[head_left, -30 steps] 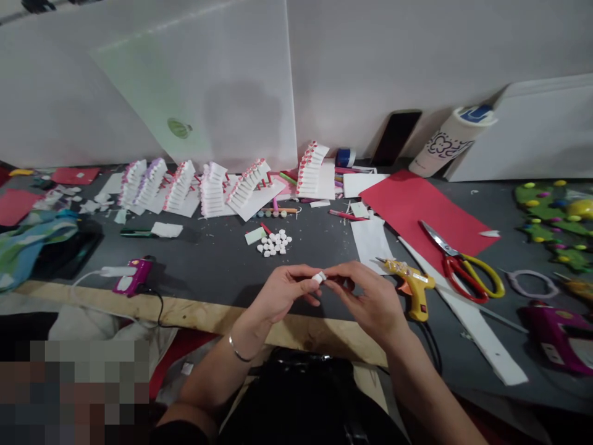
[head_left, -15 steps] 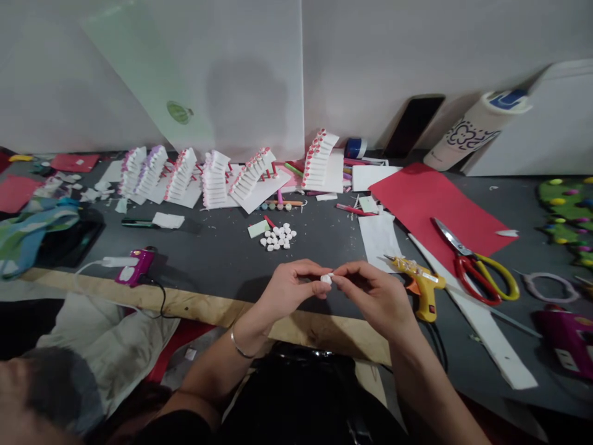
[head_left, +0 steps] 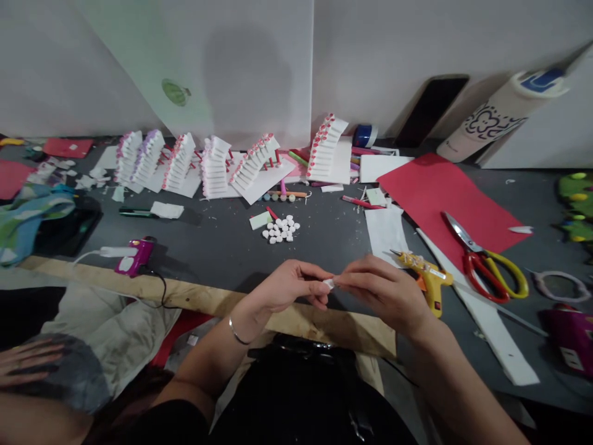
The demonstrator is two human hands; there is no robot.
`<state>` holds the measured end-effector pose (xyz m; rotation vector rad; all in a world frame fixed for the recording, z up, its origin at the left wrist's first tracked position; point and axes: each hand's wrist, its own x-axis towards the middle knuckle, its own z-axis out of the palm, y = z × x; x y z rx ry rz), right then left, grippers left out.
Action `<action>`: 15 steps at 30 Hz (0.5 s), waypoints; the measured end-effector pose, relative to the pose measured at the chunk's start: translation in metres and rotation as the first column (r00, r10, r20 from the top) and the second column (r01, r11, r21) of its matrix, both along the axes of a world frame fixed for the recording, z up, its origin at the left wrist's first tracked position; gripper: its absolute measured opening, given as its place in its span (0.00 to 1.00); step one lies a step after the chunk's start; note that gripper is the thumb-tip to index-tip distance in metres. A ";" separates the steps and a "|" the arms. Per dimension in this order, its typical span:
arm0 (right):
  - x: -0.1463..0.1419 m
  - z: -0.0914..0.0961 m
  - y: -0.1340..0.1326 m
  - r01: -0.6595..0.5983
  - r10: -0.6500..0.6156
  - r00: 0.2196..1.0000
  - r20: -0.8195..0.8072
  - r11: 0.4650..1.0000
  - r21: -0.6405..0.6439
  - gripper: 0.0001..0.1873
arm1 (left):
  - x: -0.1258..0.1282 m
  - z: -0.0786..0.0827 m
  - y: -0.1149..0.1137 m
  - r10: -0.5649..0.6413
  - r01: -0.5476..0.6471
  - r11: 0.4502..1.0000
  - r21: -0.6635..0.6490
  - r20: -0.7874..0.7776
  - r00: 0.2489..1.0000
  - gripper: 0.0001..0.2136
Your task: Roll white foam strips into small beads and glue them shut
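My left hand (head_left: 290, 289) and my right hand (head_left: 386, 293) meet just above the table's near edge. Both pinch one small white piece (head_left: 328, 283) between their fingertips. A heap of similar small white round pieces (head_left: 281, 228) lies on the grey table beyond them. A yellow glue gun (head_left: 424, 276) rests right beside my right hand. A silver bracelet sits on my left wrist.
Several white paper stair models (head_left: 215, 167) line the back. Red paper (head_left: 438, 198) with red-and-yellow scissors (head_left: 486, 262) lies to the right, a pink glue gun (head_left: 133, 256) to the left. A white foam strip (head_left: 486, 321), a phone (head_left: 428, 110) and another person's hand (head_left: 28, 357) are nearby.
The view has drifted left and down, so table items sit further right. Both hands stay pinched on the white piece. Another person's hand has come into view at the lower left.
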<state>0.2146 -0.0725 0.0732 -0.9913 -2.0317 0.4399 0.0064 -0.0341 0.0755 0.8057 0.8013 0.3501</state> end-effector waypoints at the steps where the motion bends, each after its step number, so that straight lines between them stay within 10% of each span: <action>1: 0.001 0.000 0.001 -0.025 0.025 1.000 0.014 1.000 -0.009 0.09 | 0.000 0.000 0.000 -0.016 0.016 1.000 -0.001 -0.005 1.000 0.14; 15: -0.012 0.004 -0.006 0.116 -0.142 0.988 -0.065 0.944 -0.310 0.05 | 0.012 -0.007 -0.010 0.191 -0.186 0.978 0.092 -0.046 0.980 0.14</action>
